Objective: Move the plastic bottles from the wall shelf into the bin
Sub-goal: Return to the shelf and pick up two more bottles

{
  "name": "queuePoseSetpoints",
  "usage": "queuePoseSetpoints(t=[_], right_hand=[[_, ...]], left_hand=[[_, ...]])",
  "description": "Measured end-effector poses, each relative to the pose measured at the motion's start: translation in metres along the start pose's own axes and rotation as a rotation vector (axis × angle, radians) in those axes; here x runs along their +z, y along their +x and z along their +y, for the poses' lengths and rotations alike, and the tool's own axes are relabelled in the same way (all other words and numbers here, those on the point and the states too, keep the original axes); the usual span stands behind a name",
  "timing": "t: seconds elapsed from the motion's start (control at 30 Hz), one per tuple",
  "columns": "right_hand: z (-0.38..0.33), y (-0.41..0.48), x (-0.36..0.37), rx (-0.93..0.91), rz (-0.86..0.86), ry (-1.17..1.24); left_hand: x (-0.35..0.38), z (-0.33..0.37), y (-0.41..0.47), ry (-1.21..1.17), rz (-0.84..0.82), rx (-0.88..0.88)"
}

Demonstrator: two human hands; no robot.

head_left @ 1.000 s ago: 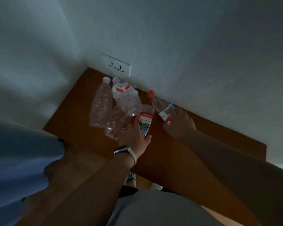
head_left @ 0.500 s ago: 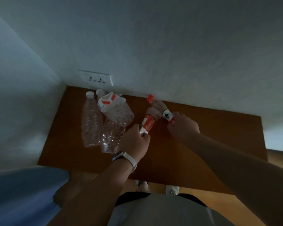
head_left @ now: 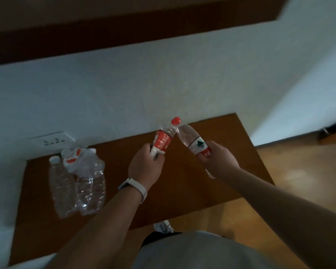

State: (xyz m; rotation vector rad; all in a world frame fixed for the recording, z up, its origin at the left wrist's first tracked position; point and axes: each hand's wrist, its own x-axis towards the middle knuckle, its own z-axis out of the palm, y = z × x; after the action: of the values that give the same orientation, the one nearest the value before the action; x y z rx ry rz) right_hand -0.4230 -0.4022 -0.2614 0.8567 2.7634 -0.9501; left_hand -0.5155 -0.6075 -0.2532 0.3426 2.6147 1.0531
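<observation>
Wall: white plaster wall fills the background, with a dark brown band running across it high up and a white socket low on the left.
Shelf: brown wooden wall shelf butts against the wall, seen from above; wooden floor shows past its right edge.
Left hand: the left hand, a white wristband on its wrist, has its fingers curled round the lower part of a red-label bottle, lifted off the shelf and tilted up and to the right.
Right hand: the right hand grips a green-triangle bottle around its white and red label, also clear of the shelf and tilted up and to the left.
Held pair: the upper ends of the two bottles cross or touch above the shelf's back edge; a red cap sits there, and I cannot tell which bottle it belongs to.
Bottles left on the shelf: a clear bottle with a white cap lies at the far left, a second clear bottle just beside it, and a crumpled bottle with an orange and white label rests across their upper ends, near the socket.
Spacing: these three lie well apart from both hands.
Person: a grey shirt fills the bottom edge, and a white shoe shows just below the shelf's front edge.
</observation>
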Motion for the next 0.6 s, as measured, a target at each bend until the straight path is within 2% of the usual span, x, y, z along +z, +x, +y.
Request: queuePoseSetpoints(t=[0.3, 0.6], right_hand=[[0.14, -0.082, -0.094, 0.158, 0.319, 0.253], [0.275, -0.174, -0.177, 0.301, 0.549, 0.423]], left_hand=[[0.099, 0.132, -0.047, 0.058, -0.17, 0.25], [0.22, 0.257, -0.111, 0.07, -0.341, 0.527]])
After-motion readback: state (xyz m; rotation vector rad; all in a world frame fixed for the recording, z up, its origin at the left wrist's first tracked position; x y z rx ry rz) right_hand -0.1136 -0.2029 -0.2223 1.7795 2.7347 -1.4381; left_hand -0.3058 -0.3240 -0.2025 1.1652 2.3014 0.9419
